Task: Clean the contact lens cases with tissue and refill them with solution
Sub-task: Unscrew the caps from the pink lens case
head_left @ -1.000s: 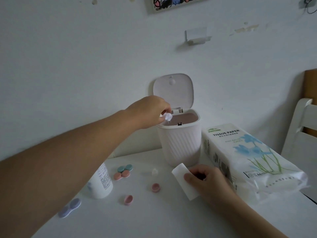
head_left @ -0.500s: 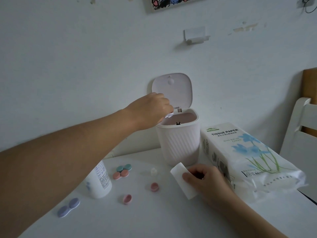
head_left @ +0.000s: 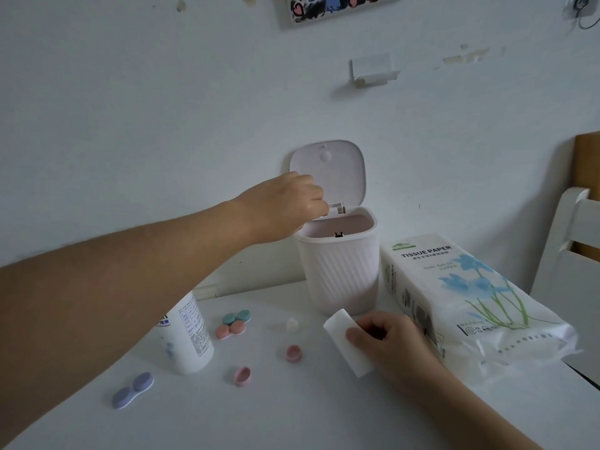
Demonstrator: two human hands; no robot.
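The tissue pack (head_left: 467,306) is the biggest thing on the surface (head_left: 324,417), lying along the right edge. It looks soft and light, its plastic wrap probably slippery, so it is best taken round the middle. "TISSUE PAPER" is printed on its end; the smaller lines under that are too blurred to read.

Just beside it, against the wall at the back edge, stands the little bin (head_left: 339,264), ribbed and with its lid up. It seems light enough to tip if knocked.

The solution bottle (head_left: 185,336) stands upright toward the left edge, half hidden by the forearm. I would guess it is the heaviest item, smooth plastic, gripped round the body. Its label is dense small print and only part of a word shows.

The folded tissue (head_left: 344,339) lies near the middle, soft and easily torn, pinched at one end by the right hand (head_left: 386,342).

The cases are small, hard and light, likely to skid: a purple case (head_left: 133,389) near the front left corner, a teal and pink pair (head_left: 233,324) beside the bottle, and two pink caps (head_left: 242,375) loose nearby. Pinch them by the rims.

The left hand (head_left: 285,207) hovers over the bin's rim with fingers curled; I cannot tell whether it holds anything.
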